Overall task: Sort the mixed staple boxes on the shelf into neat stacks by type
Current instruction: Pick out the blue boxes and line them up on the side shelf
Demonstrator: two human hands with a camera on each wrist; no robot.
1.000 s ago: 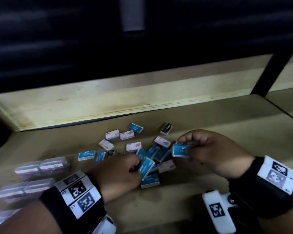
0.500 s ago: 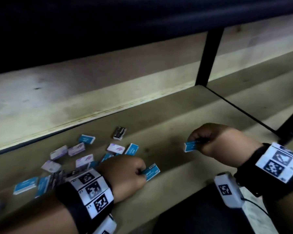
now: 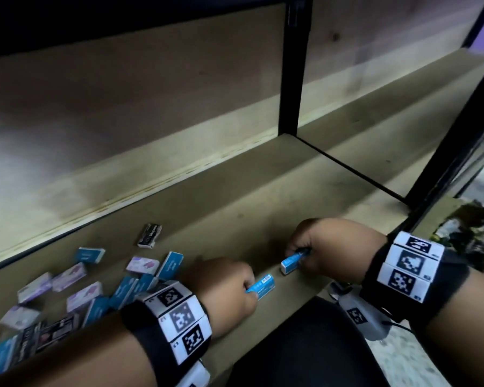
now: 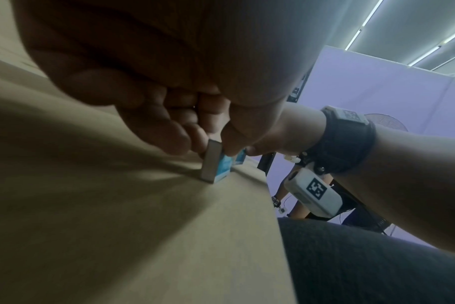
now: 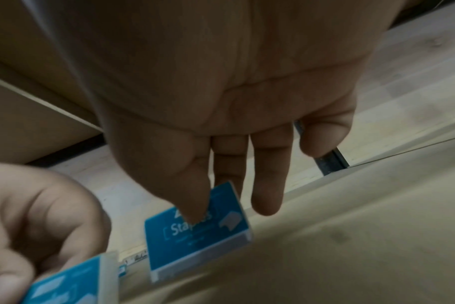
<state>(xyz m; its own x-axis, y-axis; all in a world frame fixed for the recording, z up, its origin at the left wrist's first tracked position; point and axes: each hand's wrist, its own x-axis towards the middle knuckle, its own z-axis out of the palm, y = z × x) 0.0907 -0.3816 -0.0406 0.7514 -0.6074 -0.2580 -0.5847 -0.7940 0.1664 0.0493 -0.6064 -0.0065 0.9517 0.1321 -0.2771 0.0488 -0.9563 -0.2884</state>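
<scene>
The left hand [image 3: 229, 291] pinches a blue box [image 3: 261, 285] between curled fingers [image 4: 169, 135] and thumb, its lower edge set on the shelf [image 3: 235, 196] near the front edge. Just to its right, apart from it, the right hand [image 3: 330, 247] holds a second blue box [image 3: 291, 262] tilted on the shelf, thumb on the printed face and fingers [image 5: 266, 185] behind. The mixed pile [image 3: 76, 291] of blue, pale purple and black boxes lies scattered to the left, behind the left wrist.

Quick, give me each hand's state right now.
Left hand: pinching a blue staple box, which stands edge-down on the shelf.
Right hand: pinching another blue staple box.
</scene>
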